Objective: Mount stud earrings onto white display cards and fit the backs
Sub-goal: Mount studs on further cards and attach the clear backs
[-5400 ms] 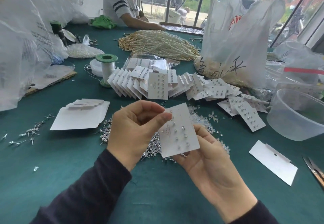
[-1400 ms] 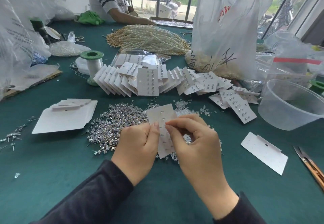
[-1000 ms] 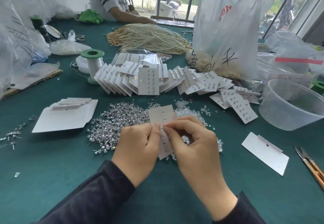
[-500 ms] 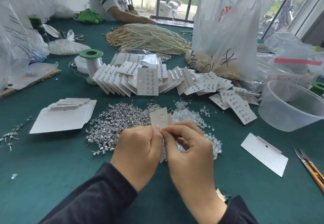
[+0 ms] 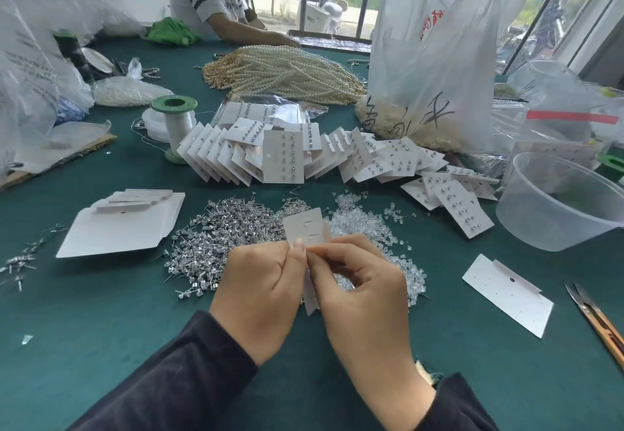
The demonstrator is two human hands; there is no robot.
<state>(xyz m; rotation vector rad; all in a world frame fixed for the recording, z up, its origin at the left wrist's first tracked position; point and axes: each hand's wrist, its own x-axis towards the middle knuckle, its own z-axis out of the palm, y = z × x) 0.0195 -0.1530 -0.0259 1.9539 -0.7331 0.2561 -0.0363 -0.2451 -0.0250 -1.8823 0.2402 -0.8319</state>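
Both hands are raised just above the green felt tabletop [image 5: 101, 312], near the middle of its near edge.

The white rectangular paper display card [image 5: 305, 228] is held between the hands. Its long axis runs from the person's side up and away, and it stands nearly upright.

Left hand [image 5: 260, 292]: fingers curled round the card's left side, thumb tip pressed flat on the side facing the camera.

Right hand [image 5: 364, 295]: thumb and forefinger are closed together against the card, just right of the left thumb. I cannot tell whether a back sits between them.

The heap of silver stud earrings [image 5: 219, 238] lies below and left of the card, and the heap of clear plastic backs [image 5: 364, 228] below and right.

Judgement: a back is being fitted. The right hand is nearer the backs, so it should fetch the next one while the left steadies the card.
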